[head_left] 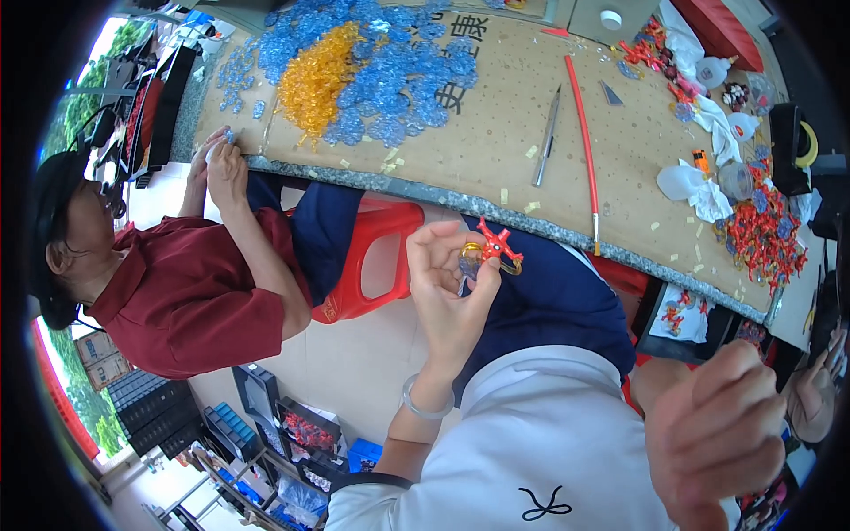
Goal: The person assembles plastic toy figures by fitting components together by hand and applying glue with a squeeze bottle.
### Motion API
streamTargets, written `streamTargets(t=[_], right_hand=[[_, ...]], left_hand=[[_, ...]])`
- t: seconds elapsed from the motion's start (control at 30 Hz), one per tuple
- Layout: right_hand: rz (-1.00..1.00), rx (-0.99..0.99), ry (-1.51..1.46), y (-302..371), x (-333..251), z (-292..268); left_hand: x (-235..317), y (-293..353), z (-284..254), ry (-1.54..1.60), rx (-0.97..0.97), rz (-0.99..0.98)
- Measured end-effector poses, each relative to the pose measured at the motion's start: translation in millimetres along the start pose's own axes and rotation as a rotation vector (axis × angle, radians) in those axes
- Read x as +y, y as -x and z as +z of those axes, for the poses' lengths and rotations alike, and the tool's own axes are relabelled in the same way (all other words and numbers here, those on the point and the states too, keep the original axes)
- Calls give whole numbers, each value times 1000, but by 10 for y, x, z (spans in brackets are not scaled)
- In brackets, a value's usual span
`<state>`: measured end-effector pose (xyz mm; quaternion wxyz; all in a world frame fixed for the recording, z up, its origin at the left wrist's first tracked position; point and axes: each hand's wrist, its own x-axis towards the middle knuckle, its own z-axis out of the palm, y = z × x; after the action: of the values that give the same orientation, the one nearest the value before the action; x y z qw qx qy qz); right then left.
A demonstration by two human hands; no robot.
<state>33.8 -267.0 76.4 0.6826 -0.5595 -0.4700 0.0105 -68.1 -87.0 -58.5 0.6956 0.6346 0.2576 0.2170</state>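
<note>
My left hand [447, 292] is raised beside the table's near edge, its thumb and fingers pinching a small red branching ornament [494, 241]. Gold-coloured rings and a clear bluish disc [469, 266] show beside the red part, within the fingers. My right hand [719, 429] is up close at the lower right, away from the table, with its fingers curled in. Whatever it may hold is hidden. On the cardboard-covered table [496, 150] ahead lie a slim metal pointed tool [548, 137] and a red-handled brush [583, 142].
Blue clear discs [398, 88] and amber pieces [320, 80] are heaped at the far left. Red ornaments [766, 234] pile up at the right, near white cloths [704, 190]. A co-worker in a maroon shirt [199, 305] sits at my left, by a red stool [376, 252].
</note>
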Motion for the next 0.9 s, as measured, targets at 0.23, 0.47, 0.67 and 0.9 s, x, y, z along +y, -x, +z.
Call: streamTargets(t=[0.23,0.47,0.67,0.9], right_hand=[[6,-253,90,-185,-210,-45],[-202,92,-24,169,5,105],[569,-76,258,111,967,311],[766,-261,166,371,1344,264]], left_hand=[[-19,-13,56,-151,17,99],[52,5,33,-258,0,84],[49,13,-92,-372,-224,14],[133,-21,-54,-434,-406,-15]])
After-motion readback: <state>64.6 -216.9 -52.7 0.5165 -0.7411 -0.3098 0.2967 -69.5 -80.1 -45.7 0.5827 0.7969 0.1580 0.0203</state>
